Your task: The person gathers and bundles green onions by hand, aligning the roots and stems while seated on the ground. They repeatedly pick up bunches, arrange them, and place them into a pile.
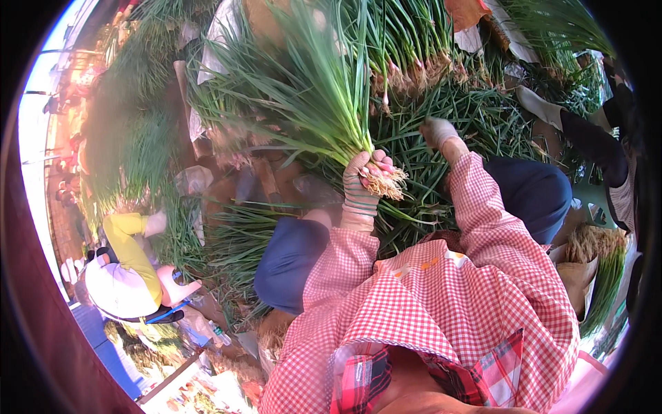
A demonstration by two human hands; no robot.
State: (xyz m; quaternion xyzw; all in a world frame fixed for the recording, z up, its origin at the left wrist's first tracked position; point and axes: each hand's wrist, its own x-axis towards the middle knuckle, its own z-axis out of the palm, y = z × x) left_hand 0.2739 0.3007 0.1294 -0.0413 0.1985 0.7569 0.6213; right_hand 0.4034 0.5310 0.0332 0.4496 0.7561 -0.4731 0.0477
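My left hand (360,192), in a striped glove, grips a bunch of spring onions (339,111) just above its pinkish bulbs. The roots of the bunch (385,183) point toward my right side, and its long green leaves fan out away from me. My right hand (438,132), also gloved, hovers at or over a heap of loose green leaves (468,111) between my knees. Its fingers are blurred and turned away, so whether it holds anything is unclear. Beyond it lies a row of spring onions (414,57) with bulbs and roots toward me.
More spring onions (248,227) lie by my left knee (289,264). A tied bundle (602,279) rests at the right. Another person (124,284) sits at the far left, and another person's dark-clad leg (595,142) reaches in at the right. A green plastic stool (595,204) stands near it.
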